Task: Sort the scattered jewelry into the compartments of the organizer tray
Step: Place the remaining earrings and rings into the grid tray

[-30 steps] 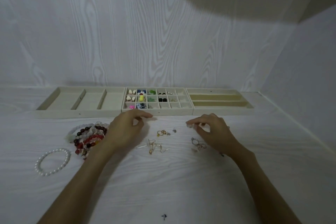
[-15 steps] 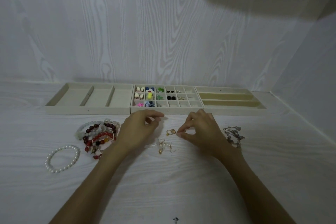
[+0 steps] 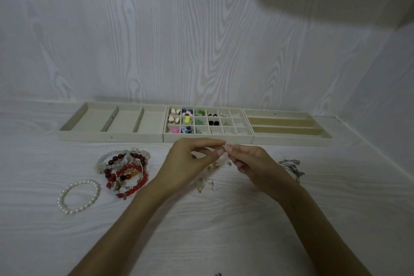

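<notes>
Both hands meet mid-table, just in front of the grid tray [image 3: 208, 138]. Left hand [image 3: 188, 163] and right hand [image 3: 253, 163] have fingers curled, fingertips [image 3: 220, 152] touching at a tiny silvery piece [image 3: 224, 145], too small to identify, pinched between them.

Loose earrings [image 3: 207, 184] lie on the table [image 3: 201, 231] under the hands. Beaded bracelets [image 3: 125, 168] are piled at 9 o'clock of the left hand, with a pearl bracelet [image 3: 78, 196] at 8 o'clock. A grey chain [image 3: 291, 167] lies at 3 o'clock of the right hand.

The grid tray's left cells hold colourful studs. A three-slot tray [image 3: 112, 123] sits at its 9 o'clock and a ridged tray [image 3: 289, 127] at its 3 o'clock.
</notes>
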`<move>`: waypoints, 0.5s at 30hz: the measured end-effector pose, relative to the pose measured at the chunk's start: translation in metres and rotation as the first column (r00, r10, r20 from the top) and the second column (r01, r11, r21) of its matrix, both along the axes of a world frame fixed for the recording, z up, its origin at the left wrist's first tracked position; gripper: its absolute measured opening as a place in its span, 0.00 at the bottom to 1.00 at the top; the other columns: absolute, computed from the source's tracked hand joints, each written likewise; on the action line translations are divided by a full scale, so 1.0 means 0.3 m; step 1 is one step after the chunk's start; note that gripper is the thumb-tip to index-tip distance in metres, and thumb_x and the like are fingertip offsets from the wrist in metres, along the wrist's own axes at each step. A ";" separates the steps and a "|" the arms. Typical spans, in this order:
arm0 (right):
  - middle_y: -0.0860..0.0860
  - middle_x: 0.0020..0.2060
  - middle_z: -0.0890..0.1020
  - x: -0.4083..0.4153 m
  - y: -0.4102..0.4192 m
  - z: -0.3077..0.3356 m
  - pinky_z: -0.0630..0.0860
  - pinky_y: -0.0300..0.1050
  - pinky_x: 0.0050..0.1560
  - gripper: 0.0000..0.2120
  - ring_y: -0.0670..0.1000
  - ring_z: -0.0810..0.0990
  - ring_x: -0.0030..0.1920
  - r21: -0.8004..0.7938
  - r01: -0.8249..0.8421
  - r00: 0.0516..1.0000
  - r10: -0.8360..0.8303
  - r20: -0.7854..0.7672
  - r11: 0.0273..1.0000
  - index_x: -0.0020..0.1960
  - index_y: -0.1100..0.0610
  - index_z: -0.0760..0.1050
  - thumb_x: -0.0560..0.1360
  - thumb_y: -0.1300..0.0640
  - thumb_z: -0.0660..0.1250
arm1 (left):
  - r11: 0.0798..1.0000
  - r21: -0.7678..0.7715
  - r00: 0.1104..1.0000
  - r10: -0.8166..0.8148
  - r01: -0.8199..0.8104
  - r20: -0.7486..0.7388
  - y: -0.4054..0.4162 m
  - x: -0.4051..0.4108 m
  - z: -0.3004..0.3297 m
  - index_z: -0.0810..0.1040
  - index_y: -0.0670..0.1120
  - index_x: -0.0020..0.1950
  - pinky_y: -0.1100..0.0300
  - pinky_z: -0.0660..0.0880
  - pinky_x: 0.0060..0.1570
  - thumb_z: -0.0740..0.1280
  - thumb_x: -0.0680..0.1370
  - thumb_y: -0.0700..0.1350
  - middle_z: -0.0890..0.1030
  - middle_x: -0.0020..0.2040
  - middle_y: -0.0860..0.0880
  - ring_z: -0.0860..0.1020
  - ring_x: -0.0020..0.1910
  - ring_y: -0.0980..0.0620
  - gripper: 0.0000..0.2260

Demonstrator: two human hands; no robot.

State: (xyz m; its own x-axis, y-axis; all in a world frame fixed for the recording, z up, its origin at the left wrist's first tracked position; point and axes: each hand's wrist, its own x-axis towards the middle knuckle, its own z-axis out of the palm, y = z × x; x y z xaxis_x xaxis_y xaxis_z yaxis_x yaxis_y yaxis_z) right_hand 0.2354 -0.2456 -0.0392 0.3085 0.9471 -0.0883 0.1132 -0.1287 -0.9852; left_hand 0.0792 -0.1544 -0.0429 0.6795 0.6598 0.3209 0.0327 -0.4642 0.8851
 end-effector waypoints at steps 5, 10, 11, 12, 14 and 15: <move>0.47 0.31 0.69 -0.007 -0.005 0.008 0.61 0.36 0.35 0.12 0.43 0.64 0.32 -0.007 -0.034 0.994 0.033 -0.103 0.999 0.50 0.57 0.81 0.74 0.51 0.65 | 0.994 0.098 0.998 0.053 -0.056 0.027 -0.001 -0.004 -0.010 0.83 0.59 0.50 0.62 0.74 0.36 0.68 0.70 0.57 0.84 0.46 0.60 0.80 0.44 0.59 0.11; 0.40 0.28 0.74 -0.006 -0.018 0.015 0.65 0.31 0.36 0.13 0.41 0.70 0.31 0.004 0.020 0.999 -0.020 0.039 1.000 0.51 0.52 0.82 0.71 0.47 0.68 | 0.982 0.032 0.979 0.180 -0.184 0.099 0.009 -0.005 -0.005 0.84 0.56 0.44 0.62 0.79 0.39 0.73 0.70 0.51 0.85 0.40 0.59 0.82 0.34 0.58 0.04; 0.39 0.28 0.77 -0.008 -0.020 0.016 0.68 0.29 0.36 0.11 0.38 0.75 0.32 0.043 0.030 0.998 -0.032 0.060 0.999 0.52 0.53 0.82 0.73 0.50 0.68 | 0.983 0.009 0.979 0.180 -0.182 0.093 0.012 -0.004 -0.005 0.84 0.54 0.43 0.61 0.79 0.38 0.73 0.71 0.49 0.85 0.38 0.56 0.82 0.32 0.57 0.02; 0.39 0.32 0.82 -0.010 -0.020 0.017 0.71 0.29 0.40 0.09 0.37 0.79 0.35 0.095 0.058 0.996 -0.064 0.064 0.994 0.51 0.54 0.82 0.74 0.53 0.68 | 0.985 -0.020 0.981 0.172 -0.170 0.088 0.012 -0.004 -0.004 0.84 0.52 0.42 0.62 0.79 0.36 0.72 0.72 0.49 0.85 0.37 0.55 0.82 0.31 0.56 0.03; 0.45 0.41 0.86 -0.015 -0.014 0.022 0.78 0.40 0.50 0.07 0.45 0.83 0.46 0.194 0.151 0.984 -0.166 0.063 0.969 0.49 0.55 0.83 0.73 0.56 0.69 | 0.986 -0.114 0.985 0.133 -0.120 0.113 0.005 0.003 0.002 0.84 0.48 0.42 0.67 0.76 0.34 0.70 0.73 0.48 0.85 0.36 0.52 0.82 0.31 0.55 0.06; 0.48 0.43 0.86 -0.017 -0.011 0.023 0.79 0.46 0.53 0.07 0.51 0.83 0.49 0.236 0.184 0.975 -0.207 0.080 0.954 0.49 0.55 0.83 0.72 0.56 0.70 | 0.983 -0.161 0.984 0.109 -0.086 0.141 -0.002 0.009 0.006 0.84 0.46 0.45 0.70 0.74 0.33 0.70 0.74 0.46 0.85 0.36 0.53 0.82 0.32 0.56 0.06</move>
